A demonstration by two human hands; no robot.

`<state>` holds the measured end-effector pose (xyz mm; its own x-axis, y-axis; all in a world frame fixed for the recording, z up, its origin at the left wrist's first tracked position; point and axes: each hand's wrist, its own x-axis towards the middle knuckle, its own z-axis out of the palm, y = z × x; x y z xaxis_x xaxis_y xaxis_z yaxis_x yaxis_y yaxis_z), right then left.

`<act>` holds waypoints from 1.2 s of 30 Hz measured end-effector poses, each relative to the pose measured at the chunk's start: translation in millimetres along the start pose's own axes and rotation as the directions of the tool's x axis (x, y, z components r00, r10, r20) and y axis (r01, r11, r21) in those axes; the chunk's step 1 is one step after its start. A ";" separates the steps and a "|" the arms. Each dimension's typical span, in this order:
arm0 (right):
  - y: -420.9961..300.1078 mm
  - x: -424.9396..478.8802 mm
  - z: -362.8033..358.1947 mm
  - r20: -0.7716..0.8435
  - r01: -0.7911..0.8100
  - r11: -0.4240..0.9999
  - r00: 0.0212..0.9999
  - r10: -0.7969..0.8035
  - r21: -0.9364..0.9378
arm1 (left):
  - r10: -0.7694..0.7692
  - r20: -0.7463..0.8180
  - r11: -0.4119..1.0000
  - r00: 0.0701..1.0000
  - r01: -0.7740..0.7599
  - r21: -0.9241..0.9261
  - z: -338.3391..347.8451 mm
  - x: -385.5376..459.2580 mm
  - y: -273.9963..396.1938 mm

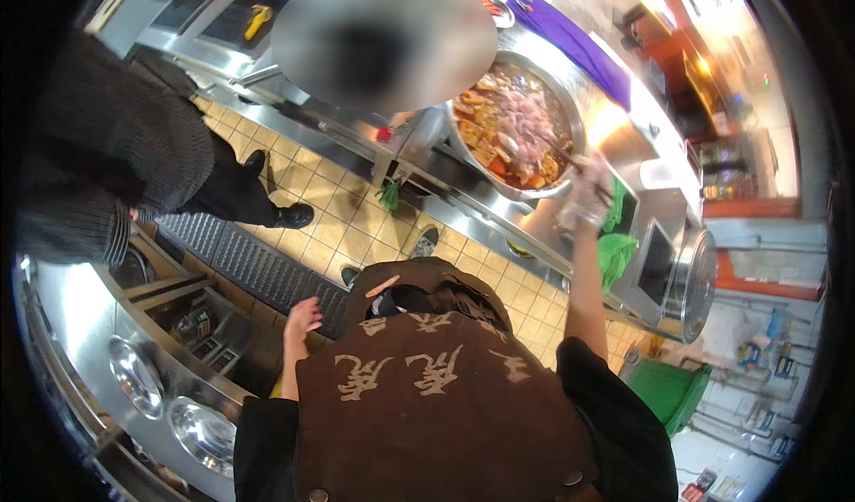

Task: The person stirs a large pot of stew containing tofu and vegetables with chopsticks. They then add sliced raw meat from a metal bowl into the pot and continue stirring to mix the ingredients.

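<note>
My right hand (586, 191), in a clear plastic glove, grips a thin dark stick-like utensil (558, 148) whose far end reaches into a large round metal pot (461, 151). Reddish broth, tofu-like golden pieces and a heap of pale raw-looking meat slices (524, 121) fill the pot. The utensil's exact kind cannot be told. Bare and empty, my left hand (305, 317) hangs at my side with its fingers slightly curled, away from the counter. Part of the pot's upper left rim is hidden by a blurred oval.
Green cloths (616, 261) lie right of the pot, near a large lidded metal pot (691, 285). A purple cloth (574, 47) lies behind. Another person (153, 134) stands at left. Metal bowls (137, 375) sit on the counter behind me; a green bin (668, 388) stands at right.
</note>
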<state>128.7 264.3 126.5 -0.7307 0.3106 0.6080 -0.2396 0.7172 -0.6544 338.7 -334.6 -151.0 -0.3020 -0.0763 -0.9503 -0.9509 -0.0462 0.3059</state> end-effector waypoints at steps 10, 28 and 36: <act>67.4 -28.4 12.9 0.138 -0.079 0.968 0.989 0.047 0.238 | 0.225 0.339 0.797 0.913 -0.373 0.475 156.3 -11.2 109.8; 30.0 4.1 28.6 0.136 -0.169 0.920 0.982 0.128 0.353 | 0.219 0.439 0.568 0.871 -0.480 0.669 184.5 32.7 243.1; 39.6 -5.6 56.0 0.068 -0.170 0.959 0.985 0.158 0.226 | 0.186 0.481 0.348 0.857 -0.515 0.784 191.2 27.6 287.9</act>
<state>87.5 256.1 72.0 -0.8011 0.3772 0.4646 -0.2504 0.4939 -0.8327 43.7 -159.6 -100.3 -0.4677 0.4049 -0.7857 -0.2278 0.8037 0.5498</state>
